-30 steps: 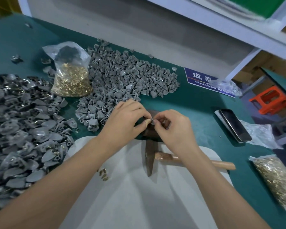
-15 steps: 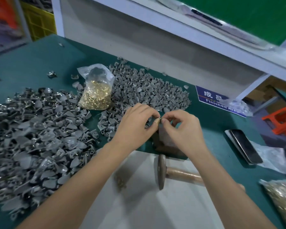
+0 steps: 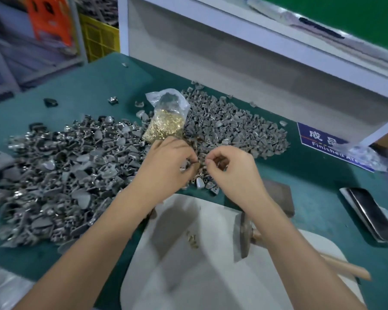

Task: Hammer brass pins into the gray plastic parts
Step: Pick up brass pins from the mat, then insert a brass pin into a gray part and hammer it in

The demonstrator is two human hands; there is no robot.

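My left hand (image 3: pixel 166 166) grips a small gray plastic part (image 3: pixel 187 166) at its fingertips, just in front of the pile of gray parts (image 3: pixel 233 128). My right hand (image 3: pixel 231 171) is close beside it, thumb and forefinger pinched on a tiny brass pin that barely shows. The two hands' fingertips are a small gap apart. A clear bag of brass pins (image 3: pixel 166 124) stands behind my left hand. The hammer (image 3: pixel 244 236) lies on the white board (image 3: pixel 188 283), its wooden handle pointing right. A few loose brass pins (image 3: pixel 192 239) lie on the board.
A large heap of gray and metal parts (image 3: pixel 54 175) covers the green table on the left. A dark metal block (image 3: pixel 278 195) sits behind my right wrist. A phone (image 3: pixel 372 215) lies at the right, with a blue "Finished Area" sign (image 3: pixel 323 139) behind it under a white shelf.
Both hands have lifted off the metal block and moved left toward the pile of gray parts, and their fingertips have drawn slightly apart. The view has swung up and left.
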